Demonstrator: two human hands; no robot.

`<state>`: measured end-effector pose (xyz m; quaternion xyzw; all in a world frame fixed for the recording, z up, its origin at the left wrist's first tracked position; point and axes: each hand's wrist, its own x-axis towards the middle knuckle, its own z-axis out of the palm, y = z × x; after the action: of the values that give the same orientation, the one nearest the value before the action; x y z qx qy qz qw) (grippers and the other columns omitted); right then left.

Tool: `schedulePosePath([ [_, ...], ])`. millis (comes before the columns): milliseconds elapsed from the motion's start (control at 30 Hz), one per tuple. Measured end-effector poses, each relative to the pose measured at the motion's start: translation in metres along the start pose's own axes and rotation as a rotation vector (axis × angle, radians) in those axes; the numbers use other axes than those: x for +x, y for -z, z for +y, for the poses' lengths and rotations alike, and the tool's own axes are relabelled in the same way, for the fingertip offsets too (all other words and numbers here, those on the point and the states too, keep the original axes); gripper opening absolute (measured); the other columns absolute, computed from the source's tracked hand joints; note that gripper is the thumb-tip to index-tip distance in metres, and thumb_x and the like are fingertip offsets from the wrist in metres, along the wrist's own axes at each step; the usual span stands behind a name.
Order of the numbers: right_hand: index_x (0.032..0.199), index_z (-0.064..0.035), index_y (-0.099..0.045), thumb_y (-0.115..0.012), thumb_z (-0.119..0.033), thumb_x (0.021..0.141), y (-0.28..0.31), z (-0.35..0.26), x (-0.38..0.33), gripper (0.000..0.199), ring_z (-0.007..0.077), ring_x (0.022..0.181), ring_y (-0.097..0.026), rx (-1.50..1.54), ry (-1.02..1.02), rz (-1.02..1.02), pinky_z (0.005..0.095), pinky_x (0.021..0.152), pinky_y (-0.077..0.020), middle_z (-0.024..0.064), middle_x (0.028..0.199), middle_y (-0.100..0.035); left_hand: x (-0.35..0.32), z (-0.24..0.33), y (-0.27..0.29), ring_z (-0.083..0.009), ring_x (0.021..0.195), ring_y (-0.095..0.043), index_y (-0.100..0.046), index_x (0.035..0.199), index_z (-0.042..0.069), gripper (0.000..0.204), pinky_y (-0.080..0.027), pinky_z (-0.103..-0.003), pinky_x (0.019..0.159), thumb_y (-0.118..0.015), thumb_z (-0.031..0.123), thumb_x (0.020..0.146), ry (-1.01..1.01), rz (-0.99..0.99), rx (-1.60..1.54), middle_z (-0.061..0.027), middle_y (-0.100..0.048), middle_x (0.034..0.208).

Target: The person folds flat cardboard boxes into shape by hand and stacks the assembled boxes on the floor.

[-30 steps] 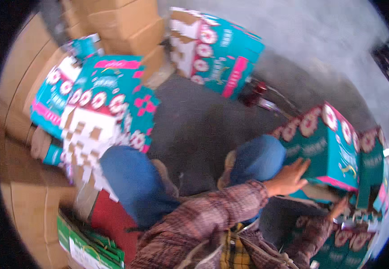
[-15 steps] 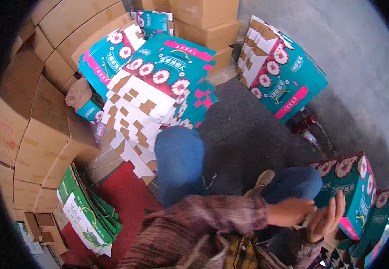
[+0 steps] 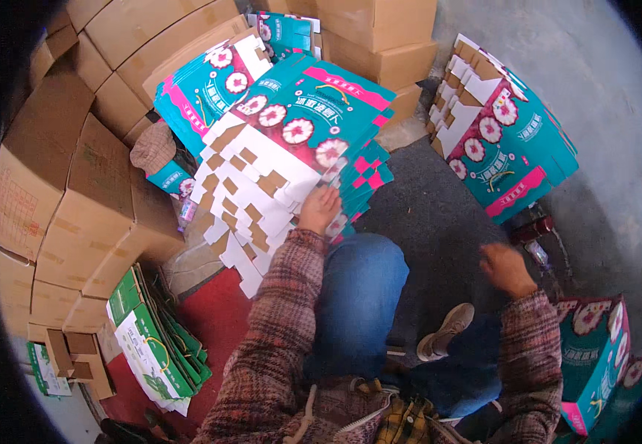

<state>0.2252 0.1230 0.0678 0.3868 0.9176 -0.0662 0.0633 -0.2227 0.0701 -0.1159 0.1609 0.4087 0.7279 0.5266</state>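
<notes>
My left hand reaches to the near edge of a pile of flat cartons, teal and magenta with white flower-like pictures. Its fingers are bent and closed over the edge of a flat carton; the fingertips are partly hidden and a little blurred. The white and brown end flaps of the pile fan out beside that wrist. Away to the right, my right hand hangs over the dark floor mat, fingers curled in, with nothing visible in them. A set-up teal carton stands below and right of this hand.
Another pile of teal cartons leans at the far right, a dark red object near its lower end. Brown boxes are stacked along the left and back. Folded green cartons lie on the red mat.
My hands were together at the right by the set-up carton. The left has swung across to the flat carton pile; the right has moved up and left. The view has shifted a little.
</notes>
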Motion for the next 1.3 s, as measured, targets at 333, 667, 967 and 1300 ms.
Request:
schedulePosePath([
  [333,0.118,-0.0039,-0.056,-0.064,-0.025,0.086,-0.007,-0.011,0.001,0.039,0.0370,0.092,-0.062,0.174,0.031,-0.095,0.0452,0.079,-0.0505,0.0181,0.099,-0.063,0.057,-0.013,-0.021,-0.0221,0.115,-0.054,-0.049,0.120,0.003,0.049,-0.045,-0.040,0.095,-0.065,0.038,0.090,0.080,0.490,-0.562,-0.0077,-0.057,0.121],
  [667,0.116,-0.0046,-0.058,-0.065,-0.025,0.085,-0.010,-0.012,-0.001,0.038,0.0359,0.089,-0.063,0.148,0.017,-0.136,0.0446,0.075,-0.0518,0.0168,0.098,-0.063,0.061,0.029,-0.029,-0.0205,0.101,-0.064,-0.053,0.101,0.003,0.037,-0.053,-0.038,0.087,-0.069,0.034,0.087,-0.046,0.533,-0.598,-0.0072,-0.064,0.105],
  [967,0.107,-0.0044,-0.059,-0.065,-0.029,0.084,-0.030,0.000,-0.006,0.034,0.0335,0.089,-0.064,0.102,0.034,-0.095,0.0433,0.074,-0.0523,0.0163,0.097,-0.063,0.061,0.097,0.011,-0.0204,0.096,-0.057,-0.055,0.107,0.002,0.030,-0.052,-0.036,0.087,-0.066,0.024,0.089,-0.153,0.368,-0.303,-0.0083,-0.055,0.103],
  [1300,0.110,-0.0039,-0.059,-0.064,-0.029,0.086,-0.018,0.007,-0.024,0.035,0.0333,0.092,-0.063,0.096,-0.054,-0.123,0.0439,0.075,-0.0515,0.0148,0.098,-0.062,-0.082,0.115,-0.091,-0.0285,0.093,-0.064,-0.051,0.115,-0.015,0.039,-0.054,-0.041,0.088,-0.063,0.014,0.091,-0.481,0.439,0.234,-0.0176,-0.061,0.109],
])
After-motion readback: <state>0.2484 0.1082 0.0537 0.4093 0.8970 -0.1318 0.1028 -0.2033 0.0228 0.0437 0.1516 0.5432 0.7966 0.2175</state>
